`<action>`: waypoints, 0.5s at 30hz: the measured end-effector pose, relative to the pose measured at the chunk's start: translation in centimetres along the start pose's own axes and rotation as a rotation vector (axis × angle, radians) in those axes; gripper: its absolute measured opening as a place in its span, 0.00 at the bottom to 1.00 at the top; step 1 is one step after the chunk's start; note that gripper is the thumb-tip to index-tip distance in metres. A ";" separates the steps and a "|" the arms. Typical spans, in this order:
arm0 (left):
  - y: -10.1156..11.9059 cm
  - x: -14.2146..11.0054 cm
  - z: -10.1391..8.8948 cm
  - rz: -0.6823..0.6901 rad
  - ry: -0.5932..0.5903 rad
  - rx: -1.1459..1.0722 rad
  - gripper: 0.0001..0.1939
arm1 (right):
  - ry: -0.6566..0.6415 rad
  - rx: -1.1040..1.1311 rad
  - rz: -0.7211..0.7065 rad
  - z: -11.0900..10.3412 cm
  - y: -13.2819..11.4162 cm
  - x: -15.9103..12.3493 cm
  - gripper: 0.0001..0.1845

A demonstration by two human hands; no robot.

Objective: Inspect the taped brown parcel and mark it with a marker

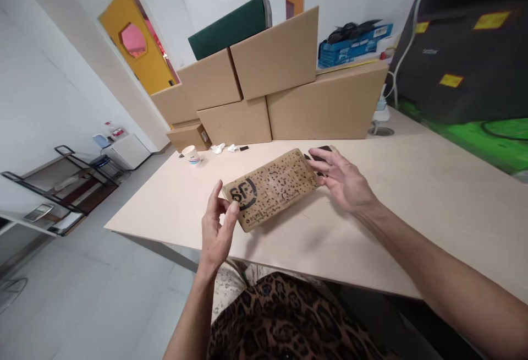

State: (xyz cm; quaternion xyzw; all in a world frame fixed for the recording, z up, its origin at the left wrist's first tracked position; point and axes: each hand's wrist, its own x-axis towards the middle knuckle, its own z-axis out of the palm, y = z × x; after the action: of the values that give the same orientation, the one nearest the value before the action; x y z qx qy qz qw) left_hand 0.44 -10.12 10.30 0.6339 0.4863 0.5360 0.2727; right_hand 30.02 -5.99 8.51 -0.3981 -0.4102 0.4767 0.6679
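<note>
A flat brown cardboard parcel with black print lies on the pale table in front of me. My left hand pinches its near left corner between thumb and fingers. My right hand rests at the parcel's far right end, fingers spread and lying loosely against its edge. A small black object sits just behind the right hand, partly hidden by it.
Several plain cardboard boxes are stacked at the back of the table, a dark green box on top. A paper cup and white scraps lie left of them. A black printer stands right. Shelving stands left on the floor.
</note>
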 end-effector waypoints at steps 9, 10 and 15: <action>-2.9 2.6 0.6 0.012 0.054 -0.287 0.39 | -0.032 0.222 0.006 0.1 0.0 0.8 0.25; -3.5 2.8 0.7 -0.003 0.035 -0.266 0.40 | -0.026 0.218 0.011 0.2 0.3 0.9 0.25; -6.5 2.3 1.9 -0.106 -0.177 -0.158 0.39 | -0.050 0.025 0.090 0.9 2.5 0.3 0.26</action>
State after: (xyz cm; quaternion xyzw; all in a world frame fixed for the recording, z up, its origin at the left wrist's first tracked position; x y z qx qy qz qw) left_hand 0.00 -5.27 5.07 0.6288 0.4494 0.4994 0.3914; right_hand 28.44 -5.04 6.59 -0.3955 -0.4025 0.5213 0.6402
